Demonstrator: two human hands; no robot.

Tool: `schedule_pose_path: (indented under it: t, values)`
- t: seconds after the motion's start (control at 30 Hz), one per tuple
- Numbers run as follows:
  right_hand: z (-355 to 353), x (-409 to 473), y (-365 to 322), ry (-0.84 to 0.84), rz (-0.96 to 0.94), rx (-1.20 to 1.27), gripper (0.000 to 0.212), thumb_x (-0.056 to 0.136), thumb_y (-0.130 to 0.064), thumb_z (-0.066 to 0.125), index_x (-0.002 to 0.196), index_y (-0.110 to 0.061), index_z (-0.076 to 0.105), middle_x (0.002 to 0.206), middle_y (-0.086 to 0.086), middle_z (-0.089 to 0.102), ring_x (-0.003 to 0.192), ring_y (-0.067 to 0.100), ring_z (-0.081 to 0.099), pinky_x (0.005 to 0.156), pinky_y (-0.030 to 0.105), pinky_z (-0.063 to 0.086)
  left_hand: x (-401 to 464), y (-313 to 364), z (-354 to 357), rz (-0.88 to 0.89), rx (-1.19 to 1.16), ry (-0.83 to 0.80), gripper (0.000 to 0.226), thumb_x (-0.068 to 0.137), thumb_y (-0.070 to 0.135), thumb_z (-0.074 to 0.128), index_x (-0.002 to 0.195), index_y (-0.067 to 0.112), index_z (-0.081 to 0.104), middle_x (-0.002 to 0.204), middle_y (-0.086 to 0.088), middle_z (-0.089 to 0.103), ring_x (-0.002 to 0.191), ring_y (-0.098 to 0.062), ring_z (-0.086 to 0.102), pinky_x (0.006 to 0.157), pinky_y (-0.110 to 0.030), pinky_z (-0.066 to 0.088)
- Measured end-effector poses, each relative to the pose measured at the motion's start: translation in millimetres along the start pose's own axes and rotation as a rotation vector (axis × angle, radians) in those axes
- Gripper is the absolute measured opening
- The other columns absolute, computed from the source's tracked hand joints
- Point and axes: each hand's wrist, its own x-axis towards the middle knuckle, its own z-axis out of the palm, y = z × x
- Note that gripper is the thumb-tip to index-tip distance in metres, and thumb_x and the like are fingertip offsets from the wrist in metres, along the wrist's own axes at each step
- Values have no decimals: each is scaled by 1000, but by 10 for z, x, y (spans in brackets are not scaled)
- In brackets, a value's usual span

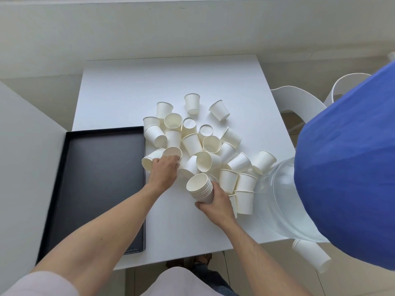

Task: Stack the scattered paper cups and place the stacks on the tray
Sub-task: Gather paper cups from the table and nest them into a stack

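Cup stack point(202, 189) gripped in right hand point(215, 202), tilted, mouth up-left; left hand point(164, 167) around a single cup point(172, 153).

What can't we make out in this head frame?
- Left hand fingertips: hidden behind the cup it grips.
- Stack in right hand: cup count unclear, rims too close.
- Clear container: partly covered by blue cloth.
- Tray: near corner behind left forearm.

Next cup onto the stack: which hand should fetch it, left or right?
Left. The left hand already has its fingers on a loose cup beside the tray, while the right hand is gripping the nested stack and probably can't take another.
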Motion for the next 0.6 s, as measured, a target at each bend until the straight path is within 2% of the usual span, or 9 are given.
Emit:
schedule_pose_path:
  t: [0.23, 0.4, 0.5, 0.6]
  values:
    - [12, -34, 13, -4, -1, 3, 62, 66, -35, 78, 121, -34, 49, 111, -15, 61, 101, 15, 57, 83, 40, 52, -156, 83, -152, -59, -253, 216, 8, 93, 5, 57, 94, 0, 64, 82, -16, 66, 77, -40, 55, 71, -41, 41]
    - [50, -68, 26, -20, 10, -22, 61, 66, -38, 77, 120, -34, 49, 112, -13, 61, 101, 17, 57, 84, 41, 52, -373, 123, -235, -161, -536, 296, 19, 96, 9, 55, 112, 4, 66, 98, -10, 69, 92, -32, 61, 83, -46, 47]
    - [72, -87, 15, -27, 10, -39, 61, 66, -39, 77, 119, -35, 48, 113, -13, 60, 101, 17, 57, 82, 40, 51, -519, 164, -293, -188, -647, 334, 25, 97, 11, 55, 120, 7, 64, 107, -5, 68, 100, -26, 61, 90, -41, 48]
    - [89, -105, -19, -29, 8, -62, 59, 66, -42, 75, 117, -38, 46, 110, -15, 60, 97, 15, 56, 75, 36, 49, -656, 216, -339, -148, -704, 359, 29, 97, 16, 54, 123, 7, 64, 109, 0, 67, 99, -20, 61, 89, -31, 47]
